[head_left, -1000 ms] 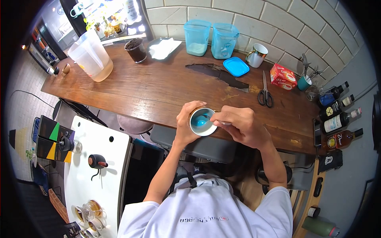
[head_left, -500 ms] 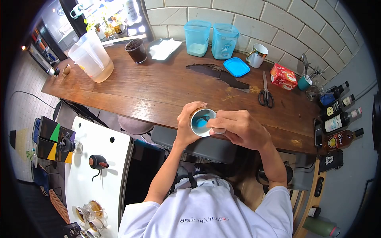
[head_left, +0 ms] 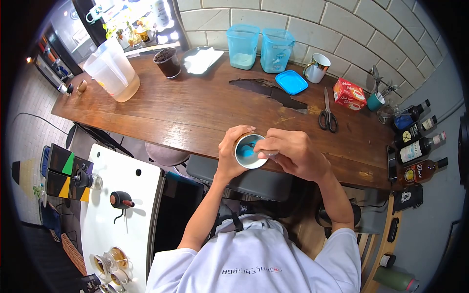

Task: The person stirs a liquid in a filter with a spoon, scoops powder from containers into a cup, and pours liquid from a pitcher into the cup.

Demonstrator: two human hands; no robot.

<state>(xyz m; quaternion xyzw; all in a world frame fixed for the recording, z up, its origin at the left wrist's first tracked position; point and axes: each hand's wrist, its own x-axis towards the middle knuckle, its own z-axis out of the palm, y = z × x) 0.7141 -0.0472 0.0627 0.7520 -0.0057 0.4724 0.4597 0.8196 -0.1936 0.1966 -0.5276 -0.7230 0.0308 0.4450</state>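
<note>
At the counter's front edge my left hand (head_left: 230,152) wraps round the side of a white-lined mug (head_left: 253,165). Bright blue liquid (head_left: 245,151) lies in the bottom of it. My right hand (head_left: 297,154) is closed above the mug's right rim, pinching a spoon (head_left: 271,153) whose metallic handle end shows by the fingers. The spoon's lower part reaches down into the blue liquid, and the fingers hide its middle.
On the wooden counter (head_left: 185,107) are a pitcher (head_left: 112,73), a dark-filled glass (head_left: 167,63), two blue containers (head_left: 243,46), a blue lid (head_left: 291,82), a patterned mug (head_left: 317,68), scissors (head_left: 327,115) and a red box (head_left: 349,94). Several bottles (head_left: 415,151) stand at the right.
My right hand has shifted and turned slightly over the mug, with the spoon's handle end now showing more. The left hand and mug stay almost in place.
</note>
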